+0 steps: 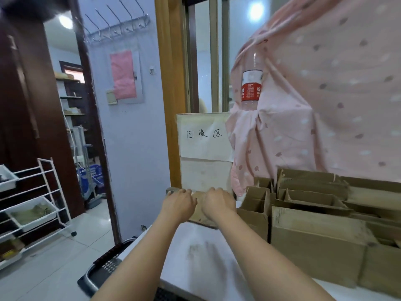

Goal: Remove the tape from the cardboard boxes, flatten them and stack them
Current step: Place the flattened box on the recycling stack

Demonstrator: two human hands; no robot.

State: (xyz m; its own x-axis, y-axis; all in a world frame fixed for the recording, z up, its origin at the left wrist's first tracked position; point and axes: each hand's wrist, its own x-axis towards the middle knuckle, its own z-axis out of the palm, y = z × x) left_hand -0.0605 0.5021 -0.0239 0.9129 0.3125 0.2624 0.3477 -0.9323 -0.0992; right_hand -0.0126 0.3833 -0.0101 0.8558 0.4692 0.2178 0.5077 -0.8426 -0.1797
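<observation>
A flattened cardboard piece lies at the far end of the white table, in front of a white sign with handwriting. My left hand and my right hand rest side by side on its far edge, knuckles up, fingers curled over the cardboard. The fingertips are hidden behind the hands. To the right stand several open cardboard boxes, upright and packed close together.
A pink dotted cloth hangs behind the boxes with a red-labelled bottle in front of it. A black perforated chair sits at the table's left edge. A white wire rack with trays stands on the tiled floor at left.
</observation>
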